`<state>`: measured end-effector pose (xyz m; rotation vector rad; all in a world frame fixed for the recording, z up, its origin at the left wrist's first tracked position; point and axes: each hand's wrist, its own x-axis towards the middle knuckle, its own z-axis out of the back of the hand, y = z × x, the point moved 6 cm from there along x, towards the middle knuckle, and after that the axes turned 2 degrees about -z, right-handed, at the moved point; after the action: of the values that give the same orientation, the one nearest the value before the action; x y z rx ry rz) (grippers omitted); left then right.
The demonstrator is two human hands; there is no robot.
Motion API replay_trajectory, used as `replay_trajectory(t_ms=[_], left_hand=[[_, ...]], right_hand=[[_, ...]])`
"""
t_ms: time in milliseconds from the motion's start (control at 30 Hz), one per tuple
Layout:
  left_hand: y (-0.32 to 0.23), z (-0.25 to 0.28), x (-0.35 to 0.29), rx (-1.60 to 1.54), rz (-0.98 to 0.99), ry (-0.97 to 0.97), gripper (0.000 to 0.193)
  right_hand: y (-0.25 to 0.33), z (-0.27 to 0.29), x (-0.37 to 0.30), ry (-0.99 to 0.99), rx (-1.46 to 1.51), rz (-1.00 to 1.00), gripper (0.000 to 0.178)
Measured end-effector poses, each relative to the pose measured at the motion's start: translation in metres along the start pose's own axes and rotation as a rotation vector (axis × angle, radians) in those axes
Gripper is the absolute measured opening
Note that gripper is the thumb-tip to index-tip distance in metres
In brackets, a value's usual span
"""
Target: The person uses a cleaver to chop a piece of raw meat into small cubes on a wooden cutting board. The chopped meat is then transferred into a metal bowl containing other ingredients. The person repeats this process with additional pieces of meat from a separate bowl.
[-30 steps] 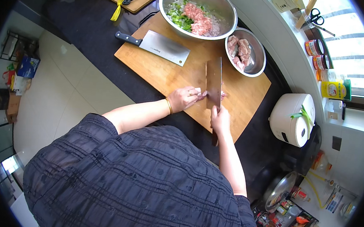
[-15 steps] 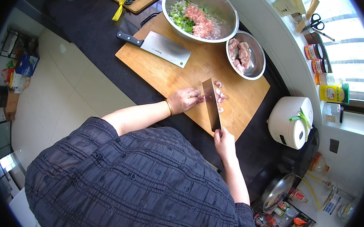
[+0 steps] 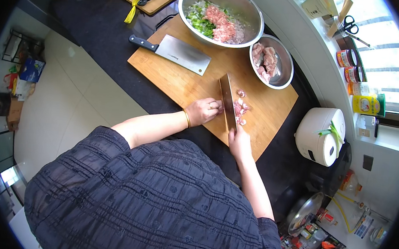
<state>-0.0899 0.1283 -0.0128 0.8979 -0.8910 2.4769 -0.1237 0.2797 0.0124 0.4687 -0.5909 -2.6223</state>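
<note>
My right hand (image 3: pixel 240 144) grips the handle of a cleaver (image 3: pixel 228 101), its blade standing on edge over the wooden cutting board (image 3: pixel 271 122). Close against the blade's left side, my left hand (image 3: pixel 203 111) has its fingers curled down on a piece of raw meat, mostly hidden by the fingers and blade. Small cut pieces of pink meat (image 3: pixel 240 110) lie just right of the blade. A second cleaver (image 3: pixel 183 55) with a dark riveted handle rests flat on the board's far left part.
At the board's far side stands a large steel bowl (image 3: pixel 186 22) of minced meat and chopped greens. Beside it, a smaller steel bowl (image 3: pixel 288 76) holds raw meat chunks. A white rice cooker (image 3: pixel 317 132) with green onion on top stands right. Jars (image 3: pixel 347 57) line the windowsill.
The cleaver and my right hand have moved slightly away from me and to the left. More cut meat now shows right of the blade. My left hand stays nearly in place.
</note>
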Motion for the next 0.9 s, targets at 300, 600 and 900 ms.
replay_trajectory(t_ms=[300,600,900], left_hand=[[-0.003,0.006,0.002,0.029,-0.021,-0.05,0.013],[-0.007,0.007,0.013,0.047,0.139,0.015,0.019],[0.001,-0.014,0.0,0.115,0.02,0.026,0.019]], right_hand=[[-0.013,0.003,0.024,-0.046,0.075,-0.104,0.02],[-0.016,0.034,-0.024,-0.137,0.3,-0.235,0.019],[-0.012,0.019,-0.043,0.018,0.051,-0.062,0.018]])
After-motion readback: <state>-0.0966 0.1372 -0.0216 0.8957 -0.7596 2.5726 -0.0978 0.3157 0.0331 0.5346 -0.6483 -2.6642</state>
